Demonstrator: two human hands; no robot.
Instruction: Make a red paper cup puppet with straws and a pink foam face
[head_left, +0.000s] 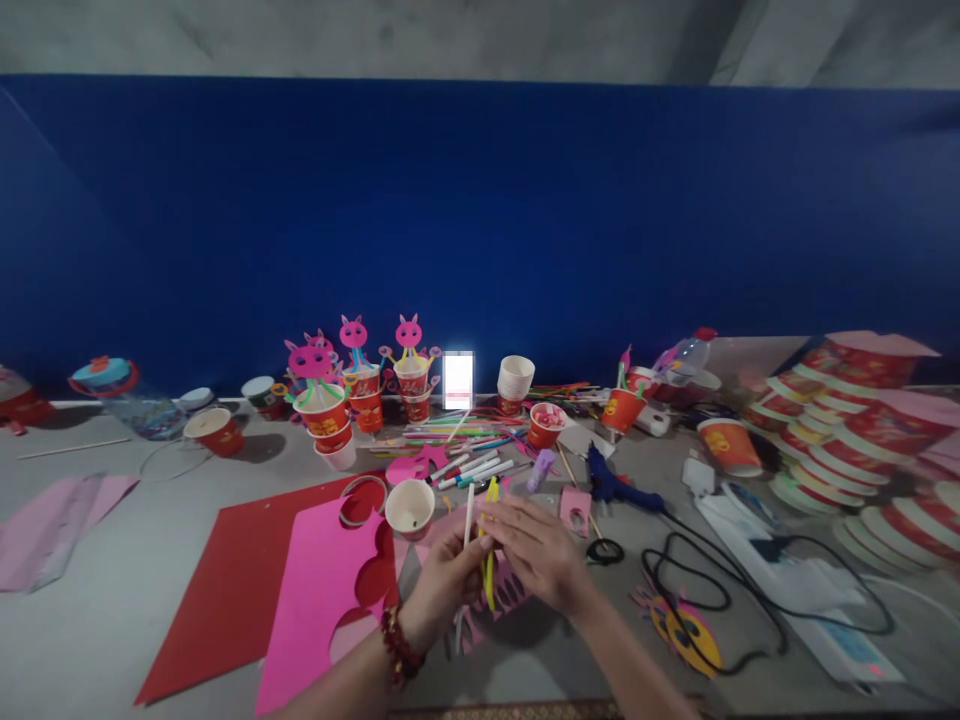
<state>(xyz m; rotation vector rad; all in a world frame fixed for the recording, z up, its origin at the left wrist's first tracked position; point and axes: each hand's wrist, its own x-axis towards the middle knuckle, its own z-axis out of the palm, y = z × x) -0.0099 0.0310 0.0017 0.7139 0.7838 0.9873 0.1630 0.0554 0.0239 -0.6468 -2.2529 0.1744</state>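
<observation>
My left hand (450,580), with a beaded bracelet at the wrist, is closed round a white straw (470,510) and a yellow strip (490,585), both roughly upright. Against the top of the yellow strip rest the fingers of my right hand (536,550), pressed together; its grip is partly hidden. Beneath both hands lies cut pink paper (510,590). Just left of them stands a white-lined cup (410,508). Several markers (480,470) lie beyond my fingers.
Pink sheet (307,580) and red sheet (217,590) lie left. Cups with pink figures (409,335) stand behind. On the right are a blue glue gun (619,485), black cable, power strip (817,620) and stacked cups (847,430).
</observation>
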